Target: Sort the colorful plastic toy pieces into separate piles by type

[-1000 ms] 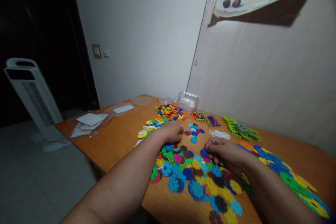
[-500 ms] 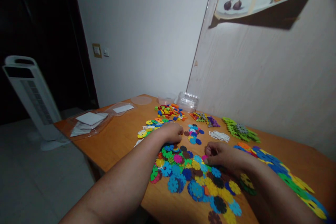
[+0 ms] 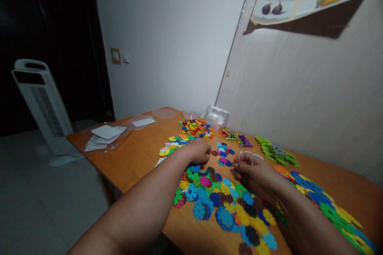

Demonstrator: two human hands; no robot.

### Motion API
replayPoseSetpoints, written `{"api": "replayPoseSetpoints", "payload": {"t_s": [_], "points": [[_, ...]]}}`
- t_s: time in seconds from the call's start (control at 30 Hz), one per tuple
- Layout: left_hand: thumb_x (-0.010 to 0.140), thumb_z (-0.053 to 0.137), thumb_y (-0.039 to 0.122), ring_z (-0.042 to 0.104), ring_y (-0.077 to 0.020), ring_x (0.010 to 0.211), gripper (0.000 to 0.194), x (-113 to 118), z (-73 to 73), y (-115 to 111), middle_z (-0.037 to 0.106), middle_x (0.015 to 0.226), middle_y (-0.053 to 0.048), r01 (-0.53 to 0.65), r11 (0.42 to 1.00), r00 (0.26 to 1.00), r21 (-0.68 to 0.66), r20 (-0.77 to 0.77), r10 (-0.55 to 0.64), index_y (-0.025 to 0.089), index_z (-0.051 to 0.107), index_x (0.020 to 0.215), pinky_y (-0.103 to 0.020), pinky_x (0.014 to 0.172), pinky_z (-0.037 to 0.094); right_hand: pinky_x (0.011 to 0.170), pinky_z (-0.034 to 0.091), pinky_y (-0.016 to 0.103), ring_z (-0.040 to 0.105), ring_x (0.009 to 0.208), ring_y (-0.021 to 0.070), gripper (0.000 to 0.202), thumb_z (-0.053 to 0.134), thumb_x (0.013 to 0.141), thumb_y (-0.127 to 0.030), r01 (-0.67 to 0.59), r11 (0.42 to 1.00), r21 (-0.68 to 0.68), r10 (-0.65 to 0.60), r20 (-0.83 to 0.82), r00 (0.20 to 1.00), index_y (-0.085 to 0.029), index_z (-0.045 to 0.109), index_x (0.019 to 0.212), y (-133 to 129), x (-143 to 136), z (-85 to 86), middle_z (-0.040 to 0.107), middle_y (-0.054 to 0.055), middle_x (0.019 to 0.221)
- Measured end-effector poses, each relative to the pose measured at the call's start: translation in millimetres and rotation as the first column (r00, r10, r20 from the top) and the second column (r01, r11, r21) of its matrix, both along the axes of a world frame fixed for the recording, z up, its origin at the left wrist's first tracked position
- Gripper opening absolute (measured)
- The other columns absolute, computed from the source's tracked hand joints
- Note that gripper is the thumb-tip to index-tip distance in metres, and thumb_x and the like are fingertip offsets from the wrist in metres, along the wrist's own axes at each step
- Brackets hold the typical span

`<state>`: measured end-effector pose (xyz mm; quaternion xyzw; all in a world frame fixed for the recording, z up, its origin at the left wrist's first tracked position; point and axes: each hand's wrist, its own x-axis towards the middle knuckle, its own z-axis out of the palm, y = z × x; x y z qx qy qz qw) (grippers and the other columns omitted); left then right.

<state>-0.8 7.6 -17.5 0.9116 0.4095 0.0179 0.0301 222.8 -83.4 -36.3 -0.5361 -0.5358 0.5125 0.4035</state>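
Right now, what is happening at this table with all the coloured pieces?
A person sits at a wooden table spread with flat plastic flower-shaped discs. The left hand rests, curled, at the far edge of the big mixed pile. The right hand is closed just above that pile; whether a disc is in its grip cannot be seen. Smaller sorted heaps lie beyond, among them a green heap, and a clear plastic tub stands near the wall.

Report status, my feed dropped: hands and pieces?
Left hand fisted on the flower discs. Right hand curled just above them; grasp unclear. Small disc cluster between the hands.
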Motion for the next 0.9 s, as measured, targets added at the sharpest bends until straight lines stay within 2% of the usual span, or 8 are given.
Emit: {"api": "replayPoseSetpoints", "payload": {"t_s": [0.07,0.17,0.27,0.37,0.5,0.67,0.77,0.9], "points": [[0.073,0.06,0.027,0.066,-0.0241,0.089,0.025,0,1.0,-1,0.073,0.099,-0.008,0.006,1.0,1.0,-0.001,-0.005,-0.006,0.023,0.074,0.094,-0.03,0.072,0.047,0.05,0.028,0.023,0.042,0.055,0.0091,0.025,0.072,0.075,-0.033,-0.116,0.993,0.004,0.114,0.156,0.981,-0.021,0.052,0.082,-1,2,-0.9,0.05,-0.005,0.063],[0.073,0.059,0.026,0.066,-0.0247,0.087,0.025,1,1.9,-1,0.073,0.098,-0.009,0.005,1.0,1.0,-0.006,-0.014,-0.005,0.023,0.073,0.093,-0.031,0.07,0.047,0.052,0.028,0.022,0.039,0.06,0.0085,0.027,0.075,0.076,-0.037,-0.304,0.951,-0.047,0.301,0.35,0.887,-0.019,0.057,0.085,-6,3,2.4,0.047,-0.005,0.068],[0.073,0.06,0.027,0.065,-0.0256,0.089,0.025,1,1.8,-1,0.073,0.098,-0.009,-0.005,1.0,1.0,-0.006,-0.017,0.005,0.022,0.072,0.094,-0.032,0.07,0.047,0.051,0.028,0.022,0.04,0.061,0.0089,0.032,0.078,0.074,-0.041,-0.383,0.915,-0.125,0.398,0.431,0.81,-0.021,0.059,0.09,-12,-3,10.1,0.048,-0.005,0.07],[0.072,0.063,0.028,0.065,-0.0257,0.09,0.023,1,1.6,-1,0.073,0.098,-0.009,-0.008,1.0,1.0,-0.013,-0.015,0.008,0.023,0.072,0.093,-0.032,0.073,0.047,0.049,0.028,0.022,0.04,0.059,0.0088,0.028,0.077,0.073,-0.038,-0.395,0.906,-0.151,0.416,0.476,0.775,-0.021,0.057,0.085,-16,-9,15.6,0.049,-0.005,0.069],[0.07,0.067,0.029,0.066,-0.0268,0.091,0.021,1,3.4,-3,0.072,0.097,-0.009,-0.026,0.999,1.0,-0.023,-0.017,0.025,0.022,0.072,0.09,-0.032,0.074,0.047,0.05,0.028,0.022,0.036,0.058,0.0082,0.02,0.07,0.077,-0.03,-0.407,0.902,-0.142,0.423,0.476,0.771,-0.02,0.053,0.075,-17,-13,16.4,0.047,-0.005,0.066],[0.071,0.064,0.026,0.065,-0.0264,0.093,0.022,1,6.5,-6,0.073,0.098,-0.009,-0.021,0.999,1.0,-0.036,-0.021,0.02,0.022,0.073,0.091,-0.032,0.075,0.047,0.051,0.027,0.022,0.036,0.059,0.0084,0.026,0.072,0.077,-0.037,-0.387,0.912,-0.136,0.405,0.461,0.79,-0.02,0.053,0.08,-18,-13,15.0,0.045,-0.006,0.067],[0.072,0.063,0.027,0.065,-0.0262,0.095,0.025,1,6.6,-6,0.073,0.101,-0.009,-0.033,0.999,0.999,-0.031,-0.019,0.032,0.023,0.073,0.095,-0.032,0.077,0.048,0.05,0.026,0.022,0.038,0.06,0.0089,0.031,0.077,0.072,-0.038,-0.403,0.905,-0.137,0.416,0.487,0.768,-0.02,0.054,0.083,-17,-12,12.6,0.047,-0.005,0.068],[0.072,0.063,0.028,0.065,-0.0269,0.095,0.027,1,6.2,-6,0.073,0.102,-0.01,-0.038,0.999,0.999,-0.033,-0.016,0.038,0.023,0.073,0.098,-0.033,0.077,0.048,0.049,0.026,0.021,0.036,0.057,0.008,0.027,0.073,0.075,-0.036,-0.388,0.914,-0.118,0.398,0.449,0.8,-0.02,0.052,0.076,-15,-11,9.6,0.047,-0.005,0.065]]}}
